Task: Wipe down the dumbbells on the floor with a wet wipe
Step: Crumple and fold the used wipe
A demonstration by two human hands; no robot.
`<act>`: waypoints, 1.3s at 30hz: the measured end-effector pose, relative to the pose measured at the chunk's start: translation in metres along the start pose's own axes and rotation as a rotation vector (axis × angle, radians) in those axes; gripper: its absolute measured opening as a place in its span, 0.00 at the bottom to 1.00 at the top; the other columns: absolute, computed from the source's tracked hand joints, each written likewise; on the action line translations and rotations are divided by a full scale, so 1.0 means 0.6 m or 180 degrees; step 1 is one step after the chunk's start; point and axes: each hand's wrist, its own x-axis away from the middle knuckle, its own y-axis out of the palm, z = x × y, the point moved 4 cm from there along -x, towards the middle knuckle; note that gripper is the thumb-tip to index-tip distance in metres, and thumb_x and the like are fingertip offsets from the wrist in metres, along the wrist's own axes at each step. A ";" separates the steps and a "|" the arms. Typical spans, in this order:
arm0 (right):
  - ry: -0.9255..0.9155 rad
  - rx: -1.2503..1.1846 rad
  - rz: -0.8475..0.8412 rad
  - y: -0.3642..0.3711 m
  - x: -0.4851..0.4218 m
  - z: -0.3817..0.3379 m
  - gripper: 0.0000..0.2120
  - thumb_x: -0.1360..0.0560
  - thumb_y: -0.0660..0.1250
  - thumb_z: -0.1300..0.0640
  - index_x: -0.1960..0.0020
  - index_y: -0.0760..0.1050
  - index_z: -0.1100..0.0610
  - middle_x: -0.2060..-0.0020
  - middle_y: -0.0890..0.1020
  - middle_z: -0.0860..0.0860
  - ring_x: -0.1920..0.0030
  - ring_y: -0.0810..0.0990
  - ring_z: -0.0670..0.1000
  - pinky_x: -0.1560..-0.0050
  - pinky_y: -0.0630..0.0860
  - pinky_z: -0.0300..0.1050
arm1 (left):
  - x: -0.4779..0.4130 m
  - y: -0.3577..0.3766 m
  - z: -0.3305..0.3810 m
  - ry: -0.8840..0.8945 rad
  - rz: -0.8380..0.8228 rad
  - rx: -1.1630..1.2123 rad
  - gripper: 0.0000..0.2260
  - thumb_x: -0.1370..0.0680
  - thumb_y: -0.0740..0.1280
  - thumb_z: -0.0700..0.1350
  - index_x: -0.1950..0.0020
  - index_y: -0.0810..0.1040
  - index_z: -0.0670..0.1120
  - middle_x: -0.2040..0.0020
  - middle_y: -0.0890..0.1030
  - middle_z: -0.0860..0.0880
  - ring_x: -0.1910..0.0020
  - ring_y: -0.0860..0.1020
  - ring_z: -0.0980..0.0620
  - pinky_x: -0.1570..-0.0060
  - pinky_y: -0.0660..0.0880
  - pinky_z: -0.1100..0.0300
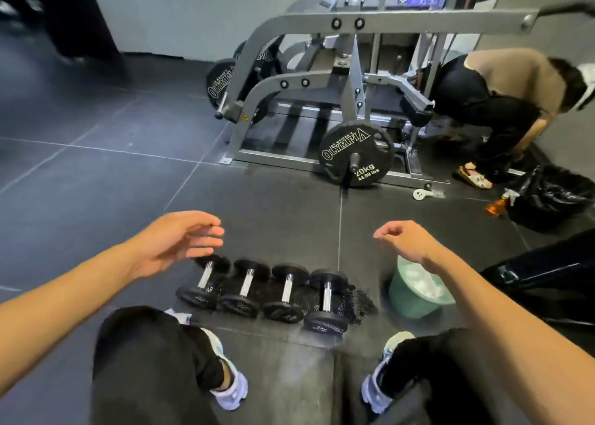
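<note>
Several black dumbbells with chrome handles lie side by side on the dark rubber floor, just beyond my knees. My left hand hovers above the leftmost dumbbell, fingers straight and relaxed, holding nothing. My right hand hangs in the air above a green tub holding white wipes, its fingers loosely curled and empty. No wipe is in either hand. A wet patch darkens the floor beside the rightmost dumbbell.
A grey weight machine with black 20 kg plates stands ahead. Another person bends down at the right. A black rubbish bag and an orange spray bottle sit at the right. Open floor lies to the left.
</note>
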 end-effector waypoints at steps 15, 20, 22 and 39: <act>-0.0233 0.0127 -0.0518 0.168 -0.069 -0.082 0.11 0.23 0.68 0.57 0.58 0.84 0.43 0.58 0.87 0.42 0.53 0.85 0.49 0.49 0.78 0.42 | -0.206 0.047 -0.054 0.0066 -0.0139 -0.0239 0.04 0.17 0.69 0.43 0.44 0.81 0.44 0.47 0.86 0.41 0.52 0.87 0.46 0.54 0.82 0.56; 0.0099 0.0181 -0.0938 0.250 -0.185 0.011 0.08 0.22 0.70 0.58 0.58 0.83 0.48 0.63 0.87 0.42 0.62 0.82 0.42 0.49 0.77 0.42 | -0.359 0.006 -0.118 -0.0053 -0.0107 -0.0975 0.03 0.16 0.67 0.41 0.46 0.80 0.43 0.53 0.86 0.45 0.57 0.85 0.49 0.60 0.79 0.59; 0.0315 0.0201 -0.1224 0.290 -0.237 0.074 0.06 0.21 0.70 0.57 0.56 0.83 0.50 0.59 0.88 0.48 0.59 0.85 0.47 0.48 0.79 0.46 | -0.427 -0.034 -0.169 -0.0203 -0.0056 -0.1303 0.04 0.16 0.66 0.39 0.48 0.80 0.41 0.53 0.85 0.43 0.58 0.84 0.48 0.63 0.77 0.61; 0.1909 0.0783 -0.1117 0.618 -0.362 0.423 0.26 0.21 0.68 0.48 0.32 0.65 0.64 0.38 0.79 0.68 0.37 0.79 0.66 0.44 0.72 0.52 | -0.715 -0.272 -0.641 -0.1577 0.0879 -0.2835 0.31 0.19 0.73 0.48 0.23 0.65 0.35 0.31 0.77 0.32 0.33 0.76 0.31 0.40 0.72 0.45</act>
